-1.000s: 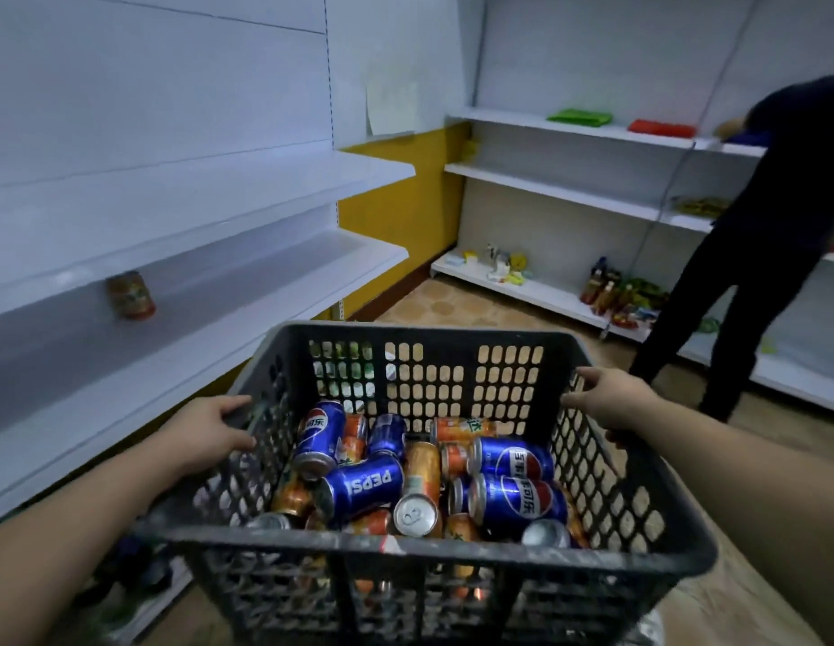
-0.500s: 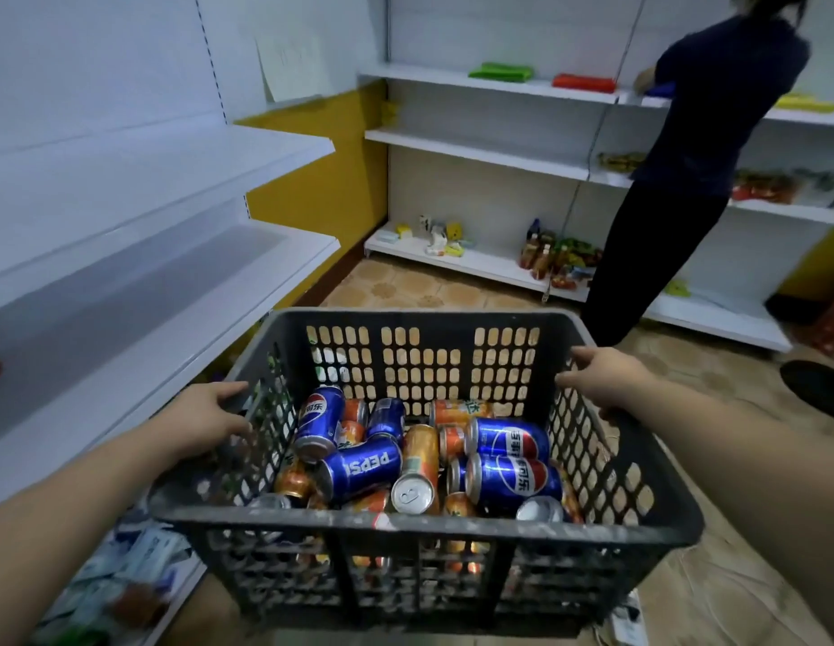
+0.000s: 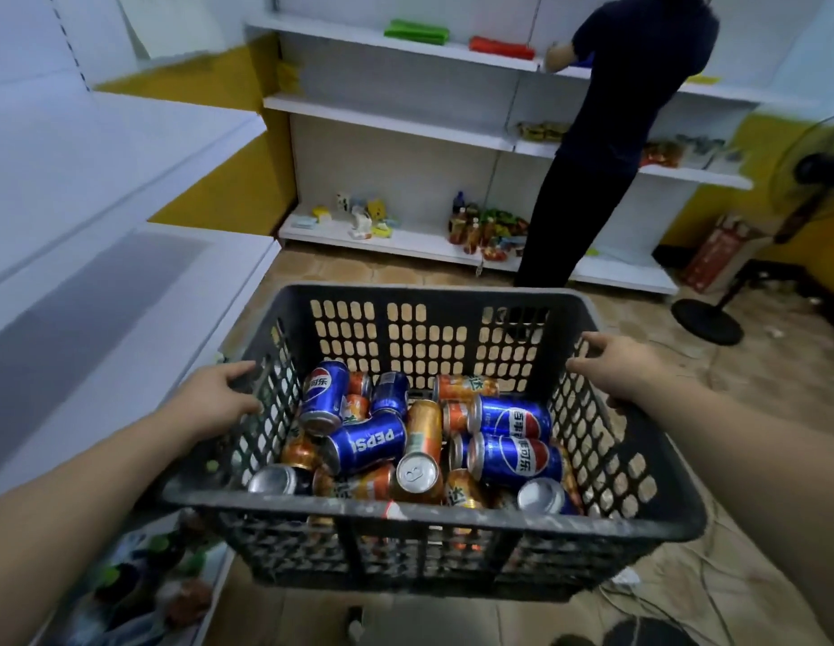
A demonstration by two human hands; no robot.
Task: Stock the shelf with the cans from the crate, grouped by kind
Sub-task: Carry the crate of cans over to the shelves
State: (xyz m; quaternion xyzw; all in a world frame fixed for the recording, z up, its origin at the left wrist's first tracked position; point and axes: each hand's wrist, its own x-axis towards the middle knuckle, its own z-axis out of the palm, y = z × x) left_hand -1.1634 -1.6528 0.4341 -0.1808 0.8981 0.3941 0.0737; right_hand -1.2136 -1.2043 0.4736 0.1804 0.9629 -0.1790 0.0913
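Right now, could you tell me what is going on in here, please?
A person holds a black plastic crate, left hand gripping its left rim and right hand its right rim. Blue Pepsi cans and orange soda cans lie jumbled together inside, unsorted. A white shelf runs along the left. Across the room, another person in dark clothes reaches to the far shelves.

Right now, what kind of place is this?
Likely a small shop mid-stocking: white retail shelving with sparse goods, a crate of soda cans, and another person arranging a back shelf.
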